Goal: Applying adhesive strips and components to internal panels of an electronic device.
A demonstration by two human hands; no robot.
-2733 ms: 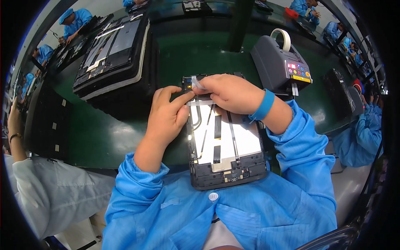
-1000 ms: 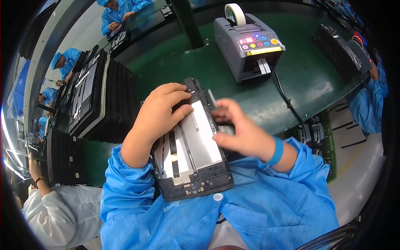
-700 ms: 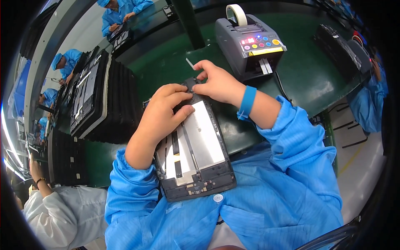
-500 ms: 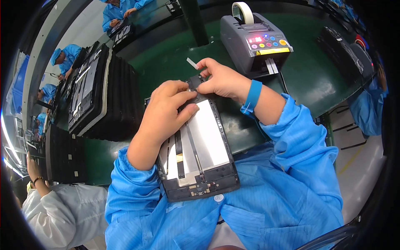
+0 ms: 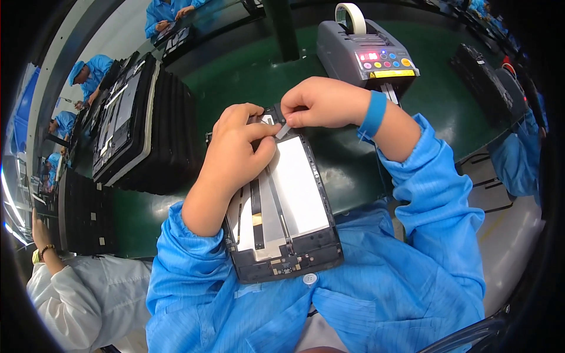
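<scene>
An opened tablet (image 5: pixel 301 197), with a bright silvery inner plate and dark circuit parts, lies tilted before me, its near end against my blue jacket. My left hand (image 5: pixel 240 138) lies over its upper left part, fingers bent onto the far end, thumb close to the index finger. At that same end my right hand (image 5: pixel 323 103) pinches a short pale strip of tape (image 5: pixel 283 130). The strip's lower part reaches the tablet beside my left fingertips. What sits under my left fingers is partly hidden.
A grey tape dispenser (image 5: pixel 368 53) with a tape roll on top stands beyond my right hand. To the left rises a thick stack of black trays (image 5: pixel 159 129) bearing tablet parts. More dark panels (image 5: pixel 482 79) stand at the right. A co-worker's white sleeve (image 5: pixel 100 294) shows at lower left.
My right hand has brought the tape strip from above and beyond the tablet down to its far end. My left hand stays on the tablet, its fingers slightly shifted.
</scene>
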